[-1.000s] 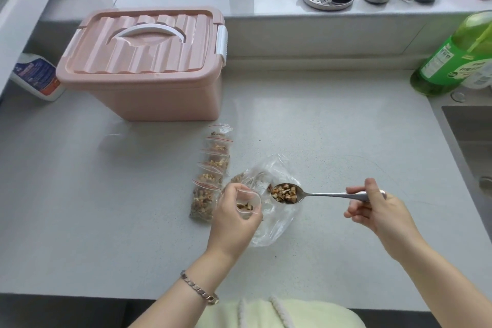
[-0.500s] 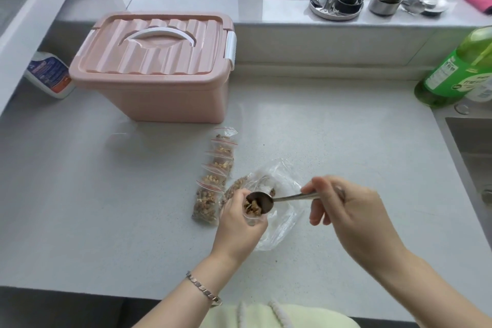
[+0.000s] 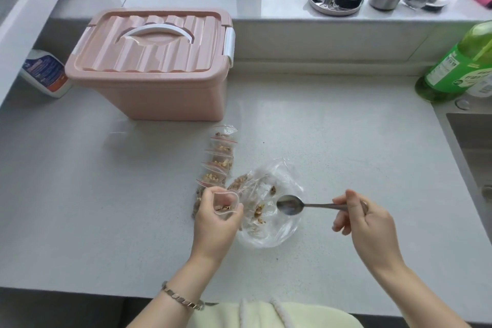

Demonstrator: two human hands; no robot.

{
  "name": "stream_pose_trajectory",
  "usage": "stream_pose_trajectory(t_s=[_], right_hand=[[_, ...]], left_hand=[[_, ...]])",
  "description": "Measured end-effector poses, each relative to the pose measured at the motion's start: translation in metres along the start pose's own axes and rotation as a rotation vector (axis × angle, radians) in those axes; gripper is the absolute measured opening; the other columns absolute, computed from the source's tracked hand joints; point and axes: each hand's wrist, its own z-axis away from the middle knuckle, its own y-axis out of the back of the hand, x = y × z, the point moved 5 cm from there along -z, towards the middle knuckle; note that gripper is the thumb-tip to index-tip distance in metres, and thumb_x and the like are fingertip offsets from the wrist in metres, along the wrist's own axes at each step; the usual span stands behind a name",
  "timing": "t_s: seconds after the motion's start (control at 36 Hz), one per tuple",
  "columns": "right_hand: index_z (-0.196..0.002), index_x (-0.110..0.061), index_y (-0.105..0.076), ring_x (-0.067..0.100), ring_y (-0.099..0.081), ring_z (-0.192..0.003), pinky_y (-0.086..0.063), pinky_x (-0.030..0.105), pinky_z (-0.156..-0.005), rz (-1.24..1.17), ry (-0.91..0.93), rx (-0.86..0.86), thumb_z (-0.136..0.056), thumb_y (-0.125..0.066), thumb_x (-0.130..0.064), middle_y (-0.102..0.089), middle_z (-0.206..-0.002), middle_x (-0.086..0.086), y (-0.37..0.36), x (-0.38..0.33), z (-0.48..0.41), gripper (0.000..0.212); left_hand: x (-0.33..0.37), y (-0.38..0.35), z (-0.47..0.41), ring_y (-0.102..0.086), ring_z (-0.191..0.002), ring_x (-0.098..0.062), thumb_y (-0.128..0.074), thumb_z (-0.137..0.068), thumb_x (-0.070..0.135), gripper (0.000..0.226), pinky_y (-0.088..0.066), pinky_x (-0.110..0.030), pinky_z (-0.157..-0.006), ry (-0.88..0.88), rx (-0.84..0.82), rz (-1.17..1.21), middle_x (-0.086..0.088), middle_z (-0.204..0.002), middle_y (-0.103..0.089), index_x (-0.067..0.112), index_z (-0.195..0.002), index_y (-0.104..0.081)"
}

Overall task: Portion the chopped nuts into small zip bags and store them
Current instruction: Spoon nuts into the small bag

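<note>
Above large bag [image 3: 269, 210], right hand [image 3: 364, 224] pinching spoon [image 3: 290, 204].

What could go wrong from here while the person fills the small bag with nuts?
1. The small clear zip bag, pinched open by the left hand, has a narrow mouth; nuts from the metal spoon in the right hand may spill onto the grey countertop.
2. The large clear plastic bag of chopped nuts lies loose and crumpled; scooping may push it aside or scatter nuts.
</note>
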Motion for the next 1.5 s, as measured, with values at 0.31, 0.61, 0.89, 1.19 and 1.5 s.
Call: stream_pose_trajectory(t_s=[0.31,0.61,0.89,1.19,1.5], right_hand=[[-0.08,-0.013,-0.062,0.015,-0.063,-0.052,-0.048,0.018,-0.048,-0.168,-0.223,-0.067,-0.096,-0.041,-0.027,-0.062,-0.05,0.003,-0.041,0.042,-0.002,0.03],[-0.088,-0.01,-0.061,0.014,-0.068,-0.058,-0.053,0.018,-0.052,-0.382,-0.394,-0.165,-0.098,-0.038,-0.022,-0.066,-0.062,0.008,-0.077,0.052,0.009,0.028],[-0.088,-0.006,-0.061,0.016,-0.066,-0.053,-0.05,0.018,-0.049,-0.307,-0.414,-0.247,-0.098,-0.038,-0.02,-0.064,-0.055,0.006,-0.068,0.064,0.01,0.029],[-0.092,-0.004,-0.06,0.017,-0.067,-0.056,-0.054,0.019,-0.051,-0.366,-0.522,-0.284,-0.099,-0.037,-0.022,-0.065,-0.059,0.01,-0.065,0.069,0.009,0.03],[-0.091,-0.007,-0.062,0.013,-0.067,-0.055,-0.052,0.017,-0.05,-0.392,-0.563,-0.131,-0.099,-0.035,-0.033,-0.064,-0.055,0.004,-0.023,0.08,-0.006,0.038]], left_hand=[[-0.018,-0.007,-0.001,-0.055,-0.068,0.007,-0.066,-0.079,-0.002,0.025,-0.044,-0.005,-0.061,0.075,-0.08,-0.019,0.005,-0.08,-0.058,0.018,-0.086,-0.052],[-0.028,-0.014,-0.008,-0.055,-0.076,-0.005,-0.065,-0.078,-0.005,0.029,-0.044,-0.005,-0.064,0.11,-0.129,0.018,0.004,-0.081,-0.058,0.019,-0.085,-0.052],[-0.035,-0.018,-0.009,-0.057,-0.077,-0.006,-0.066,-0.077,-0.005,0.026,-0.045,-0.006,-0.064,0.108,-0.173,0.001,0.001,-0.082,-0.059,0.015,-0.087,-0.053],[-0.034,-0.029,-0.009,-0.056,-0.074,0.004,-0.066,-0.076,-0.005,0.028,-0.046,-0.01,-0.067,0.063,-0.243,0.0,0.0,-0.083,-0.061,0.018,-0.084,-0.053],[-0.024,-0.028,-0.013,-0.056,-0.07,0.002,-0.068,-0.077,-0.003,0.026,-0.046,-0.009,-0.064,0.012,-0.238,-0.017,0.0,-0.08,-0.06,0.016,-0.084,-0.052]])
